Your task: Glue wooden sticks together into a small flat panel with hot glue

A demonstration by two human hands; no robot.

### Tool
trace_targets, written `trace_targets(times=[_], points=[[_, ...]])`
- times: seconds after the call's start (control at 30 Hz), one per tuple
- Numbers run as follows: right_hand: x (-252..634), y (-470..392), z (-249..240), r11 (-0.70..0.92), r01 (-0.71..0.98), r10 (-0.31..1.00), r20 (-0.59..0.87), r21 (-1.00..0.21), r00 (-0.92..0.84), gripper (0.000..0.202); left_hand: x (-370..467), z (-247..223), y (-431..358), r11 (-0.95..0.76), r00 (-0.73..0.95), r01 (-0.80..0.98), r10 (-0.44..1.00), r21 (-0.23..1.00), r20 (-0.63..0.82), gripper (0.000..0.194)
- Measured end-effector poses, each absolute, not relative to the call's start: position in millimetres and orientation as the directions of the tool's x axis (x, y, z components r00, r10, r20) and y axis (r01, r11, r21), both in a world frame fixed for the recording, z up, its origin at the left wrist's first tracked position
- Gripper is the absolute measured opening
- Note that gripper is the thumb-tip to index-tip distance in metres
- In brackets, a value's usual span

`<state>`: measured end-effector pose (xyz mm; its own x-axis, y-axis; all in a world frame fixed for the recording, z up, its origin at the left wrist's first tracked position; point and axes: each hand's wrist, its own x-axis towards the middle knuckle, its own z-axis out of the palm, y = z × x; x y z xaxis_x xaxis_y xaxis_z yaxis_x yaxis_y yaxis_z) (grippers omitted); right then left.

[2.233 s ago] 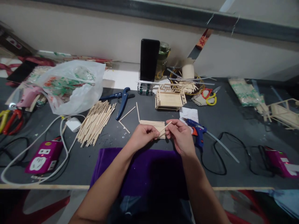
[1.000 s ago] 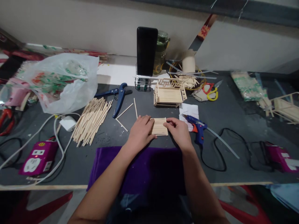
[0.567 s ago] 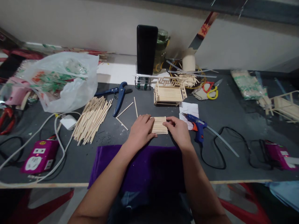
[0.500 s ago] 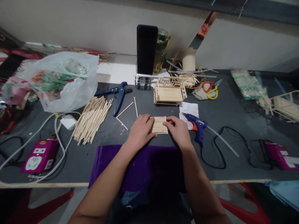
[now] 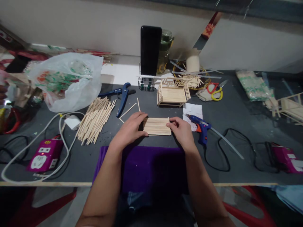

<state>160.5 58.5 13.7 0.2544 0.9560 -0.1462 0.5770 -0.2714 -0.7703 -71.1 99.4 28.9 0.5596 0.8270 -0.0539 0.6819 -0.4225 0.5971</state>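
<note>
Fingers of your left hand (image 5: pixel 129 129) spread at the panel's (image 5: pixel 157 126) left end; your right hand's (image 5: pixel 183 130) grip its right. Panel flat on table (image 5: pixel 81 167), sticks aligned, right crosspiece (image 5: pixel 169 121) on; left end partly hidden. Pile (image 5: pixel 96 121) loose.

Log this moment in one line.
left hand: at stick panel, left end | right hand: at stick panel, right end | glue gun: on table, unheld

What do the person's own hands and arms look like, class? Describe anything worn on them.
The left hand and right hand are both bare, with no gloves, rings or markings to be seen. The left forearm and right forearm are slim and uncovered: no sleeve, watch or bracelet shows. Nails are too small to tell.
</note>
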Motion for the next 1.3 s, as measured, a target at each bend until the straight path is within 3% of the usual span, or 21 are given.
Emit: trace_targets(times=[0.57, 0.87, 1.13, 1.3], points=[[163.5, 57.3, 8.8, -0.274, 0.515, 0.951, -0.151, -0.812, 0.268, 0.027, -74.8, 34.5, 102.8, -0.548, 0.684, 0.612, 0.728, 0.571, -0.035, 0.056], [174.0, 50.1, 10.0, -0.285, 0.476, 0.942, -0.151, -0.832, 0.299, 0.010, -75.6, 42.0, 101.5, -0.489, 0.644, 0.626, 0.764, 0.607, -0.048, 0.052], [160.5, 50.6, 21.0, -0.184, 0.237, 0.941, -0.102, -0.954, 0.321, 0.020, -75.3, 43.0, 100.3, -0.191, 0.517, 0.603, 0.833, 0.775, -0.197, 0.046], [157.2, 51.5, 26.3, -0.134, -0.017, 0.913, -0.130, -0.991, 0.387, 0.023, -71.1, 53.3, 97.1, -0.144, 0.619, 0.495, 0.750, 0.857, -0.232, 0.037]])
